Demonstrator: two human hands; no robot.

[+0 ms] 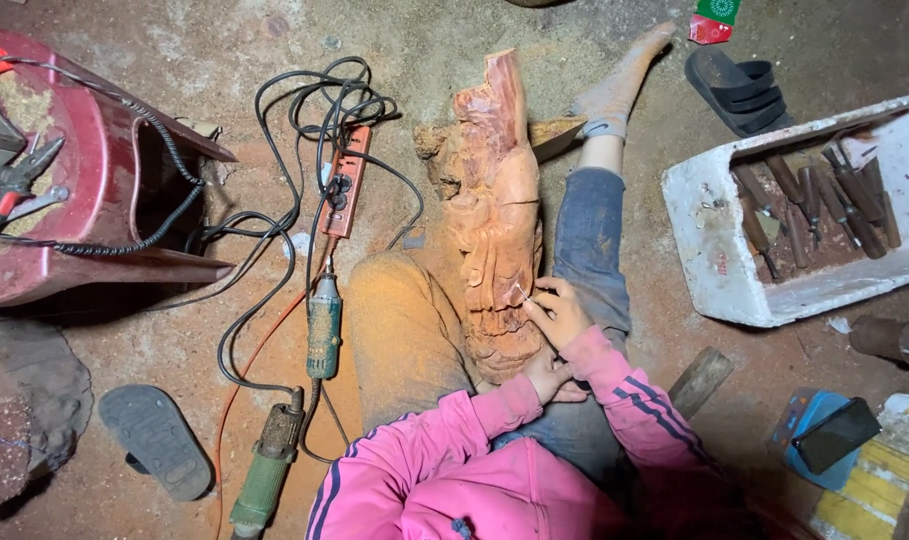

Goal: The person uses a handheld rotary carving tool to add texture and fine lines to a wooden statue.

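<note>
A long reddish wood carving point(492, 200) lies along the floor between my legs, its near end resting on my lap. My right hand point(561, 312) holds a small thin carving tool point(522, 296) whose tip touches the carving's right side. My left hand point(547, 377), coming out of a pink sleeve, rests against the carving's near end, just below the right hand. Its fingers are curled on the wood.
An orange power strip point(345, 182) with tangled black cables, a green rotary tool point(323, 326) and a green grinder point(265, 470) lie at the left. A red stool point(94, 170) holds pliers. A white foam box point(719, 260) of chisels sits at the right, with sandals point(739, 90) and a phone point(834, 434) nearby.
</note>
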